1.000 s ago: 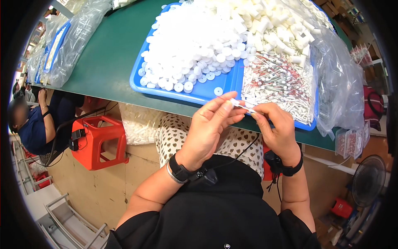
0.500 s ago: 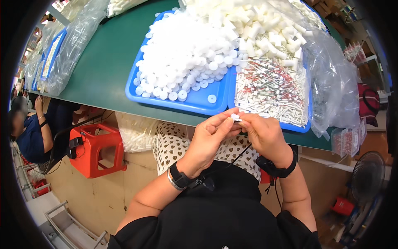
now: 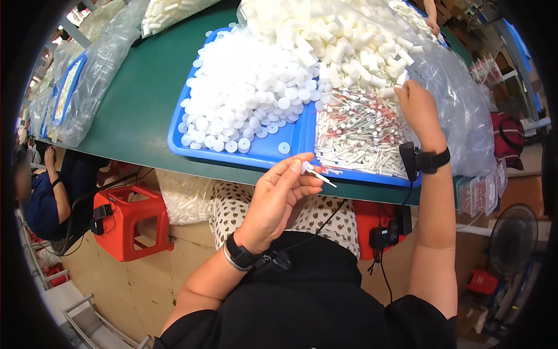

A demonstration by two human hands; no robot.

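Note:
My left hand is just in front of the table edge, thumb and finger pinching a small white stick-like part that has a wider white piece at its held end. Further forward and to the right, my right hand has its fingers bent together at the edge of a heap of white foam-like cylinders; what lies between the fingertips is hidden. Below that heap, thin white sticks with red and dark wires fill the right blue tray. Round translucent discs are piled in the left blue tray.
Clear plastic bags lie right of the trays on the green table. Another person's hand is at the far right. A red stool stands left, near a seated person. A fan is at right.
My right hand has left my left hand and moved forward and right to the cylinders. The left hand has shifted slightly left, keeping the white part. Another person's hand has appeared at the far right.

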